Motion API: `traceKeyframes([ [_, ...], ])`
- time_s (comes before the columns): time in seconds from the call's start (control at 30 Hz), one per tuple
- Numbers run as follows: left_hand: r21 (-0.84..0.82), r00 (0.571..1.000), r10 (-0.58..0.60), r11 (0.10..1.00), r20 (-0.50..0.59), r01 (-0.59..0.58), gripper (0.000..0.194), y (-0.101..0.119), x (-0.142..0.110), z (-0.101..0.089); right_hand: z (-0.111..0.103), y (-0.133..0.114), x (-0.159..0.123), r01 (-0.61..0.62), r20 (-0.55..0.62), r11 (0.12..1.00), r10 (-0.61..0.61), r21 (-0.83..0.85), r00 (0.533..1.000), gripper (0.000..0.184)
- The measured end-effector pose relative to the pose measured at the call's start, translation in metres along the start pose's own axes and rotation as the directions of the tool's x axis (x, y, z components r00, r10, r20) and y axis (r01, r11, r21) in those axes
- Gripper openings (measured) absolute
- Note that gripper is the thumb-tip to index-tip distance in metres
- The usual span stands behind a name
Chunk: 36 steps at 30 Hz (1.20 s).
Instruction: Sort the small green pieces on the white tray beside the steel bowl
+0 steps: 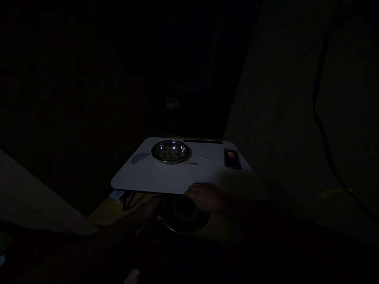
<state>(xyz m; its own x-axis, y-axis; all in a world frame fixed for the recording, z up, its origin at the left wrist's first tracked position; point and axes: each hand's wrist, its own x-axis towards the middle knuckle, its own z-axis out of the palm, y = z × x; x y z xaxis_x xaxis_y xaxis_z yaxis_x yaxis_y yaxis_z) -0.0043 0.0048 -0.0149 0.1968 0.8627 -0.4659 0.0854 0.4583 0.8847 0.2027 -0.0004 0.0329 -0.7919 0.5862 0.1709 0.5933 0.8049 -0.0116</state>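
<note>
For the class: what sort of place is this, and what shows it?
Probably a dim room at home: a low folding table, a steel bowl of green grains, a yellow floor covering.

The pixelated object (232, 158) is unreadable; shadow hides the lower bowl (185, 225).

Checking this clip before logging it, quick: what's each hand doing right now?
Left hand: too dark to tell, beside a steel bowl.
Right hand: fingers curled above that bowl; grip cannot be told.
</note>
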Motion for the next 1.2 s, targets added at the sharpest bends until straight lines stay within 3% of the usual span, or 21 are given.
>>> traceKeyframes([
  [0.33, 0.05, 1.0, 0.005, 0.999, -0.003, -0.005, 0.008, -0.005, 0.006, -0.001, 0.011, 0.046, 0.001, -0.22, 0.017, 0.967, 0.224, -0.126, 0.974, 0.025],
  [0.53, 0.042, 0.998, 0.057, 0.997, 0.024, -0.058, 0.006, -0.006, 0.003, -0.001, 0.01, 0.076, 0.003, -0.401, 0.057, 0.888, 0.423, -0.227, 0.905, 0.026],
  [0.73, 0.042, 0.999, -0.01, 0.999, 0.052, 0.008, 0.009, 0.001, -0.005, 0.001, 0.012, 0.094, 0.0, -0.457, 0.045, 0.843, 0.488, -0.283, 0.872, 0.028],
  [0.93, 0.125, 0.995, -0.087, 0.988, -0.043, 0.092, 0.007, 0.005, -0.004, 0.005, 0.01, 0.101, -0.001, -0.495, 0.074, 0.816, 0.536, -0.298, 0.841, 0.028],
  [1.2, 0.046, 0.998, -0.061, 0.997, -0.016, 0.062, 0.006, 0.004, -0.003, 0.005, 0.012, 0.109, 0.001, -0.519, 0.07, 0.792, 0.566, -0.321, 0.821, 0.028],
])
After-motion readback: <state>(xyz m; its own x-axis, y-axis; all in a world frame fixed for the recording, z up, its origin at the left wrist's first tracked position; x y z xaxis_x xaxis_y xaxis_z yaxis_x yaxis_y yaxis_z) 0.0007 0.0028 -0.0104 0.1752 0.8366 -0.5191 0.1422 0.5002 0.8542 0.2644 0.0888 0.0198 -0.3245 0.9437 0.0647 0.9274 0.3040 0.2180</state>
